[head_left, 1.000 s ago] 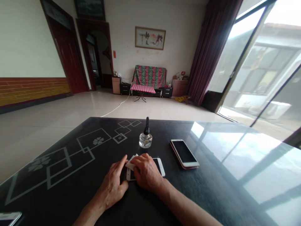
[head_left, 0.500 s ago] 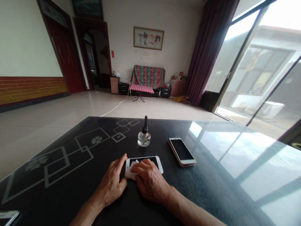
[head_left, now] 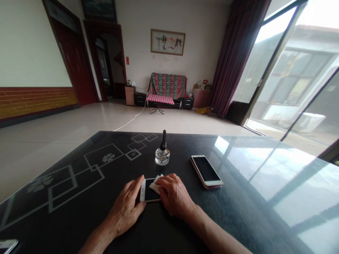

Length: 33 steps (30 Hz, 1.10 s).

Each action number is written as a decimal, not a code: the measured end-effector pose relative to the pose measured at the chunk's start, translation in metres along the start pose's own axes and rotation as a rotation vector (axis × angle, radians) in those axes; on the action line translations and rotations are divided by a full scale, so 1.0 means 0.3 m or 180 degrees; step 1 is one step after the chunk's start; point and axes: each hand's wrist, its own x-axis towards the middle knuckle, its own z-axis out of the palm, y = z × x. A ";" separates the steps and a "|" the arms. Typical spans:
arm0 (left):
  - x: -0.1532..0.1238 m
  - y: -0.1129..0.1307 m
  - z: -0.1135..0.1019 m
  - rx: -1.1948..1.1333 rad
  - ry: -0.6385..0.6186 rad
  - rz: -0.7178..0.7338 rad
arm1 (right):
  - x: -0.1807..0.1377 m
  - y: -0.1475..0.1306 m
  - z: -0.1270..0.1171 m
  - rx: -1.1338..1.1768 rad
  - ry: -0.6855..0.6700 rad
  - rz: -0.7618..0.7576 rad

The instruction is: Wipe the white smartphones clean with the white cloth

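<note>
My left hand (head_left: pixel 126 208), spread flat, braces the phone (head_left: pixel 148 193) on the counter (head_left: pixel 238 204) while my right hand (head_left: pixel 175 199), fingers together, presses a cloth (head_left: pixel 157 183) onto its screen.

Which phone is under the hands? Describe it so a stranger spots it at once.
On the black glass table, on the near side of the clear bottle, a white-framed phone lies crosswise. Unlike the second phone to its right, lying untouched, this one has the left hand at its end and the right hand pressing a white cloth on it.
</note>
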 end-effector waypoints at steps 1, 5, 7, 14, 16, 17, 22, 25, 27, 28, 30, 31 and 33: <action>0.000 0.004 -0.002 -0.0001 -0.0005 -0.0012 | -0.002 0.017 -0.008 -0.0054 0.0016 0.0050; -0.001 0.021 -0.012 -0.0021 0.0013 -0.0074 | -0.006 0.095 -0.048 -0.0278 0.0005 0.0182; 0.000 0.025 -0.015 -0.0019 -0.0009 -0.0085 | -0.004 0.133 -0.068 -0.0408 -0.0007 0.0269; 0.002 0.020 -0.012 0.0030 0.0006 -0.0076 | -0.004 0.180 -0.096 -0.0523 -0.0054 0.0441; 0.003 0.022 -0.012 0.0040 -0.0026 -0.0101 | -0.009 0.171 -0.096 -0.0533 -0.0062 0.0530; 0.003 0.023 -0.012 0.0042 -0.0047 -0.0117 | -0.013 0.167 -0.095 -0.0533 -0.0051 0.0573; 0.005 0.024 -0.013 0.0000 -0.0006 -0.0085 | -0.046 0.156 -0.081 -0.0471 0.0116 0.0594; 0.008 0.026 -0.013 -0.0008 0.0020 -0.0046 | -0.083 0.141 -0.070 -0.0500 0.0361 0.0602; 0.010 0.030 -0.013 -0.0015 0.0023 -0.0029 | -0.109 0.127 -0.064 -0.0510 0.0504 0.0582; 0.011 0.032 -0.013 -0.0020 0.0029 -0.0019 | -0.120 0.121 -0.062 -0.0509 0.0546 0.0565; 0.013 0.033 -0.013 -0.0024 0.0035 -0.0012 | -0.134 0.114 -0.061 -0.0505 0.0566 0.0555; 0.013 0.033 -0.012 -0.0019 0.0036 -0.0023 | -0.136 0.114 -0.061 -0.0505 0.0564 0.0569; 0.014 0.029 -0.009 0.0006 0.0011 -0.0057 | -0.136 0.117 -0.061 -0.0504 0.0565 0.0615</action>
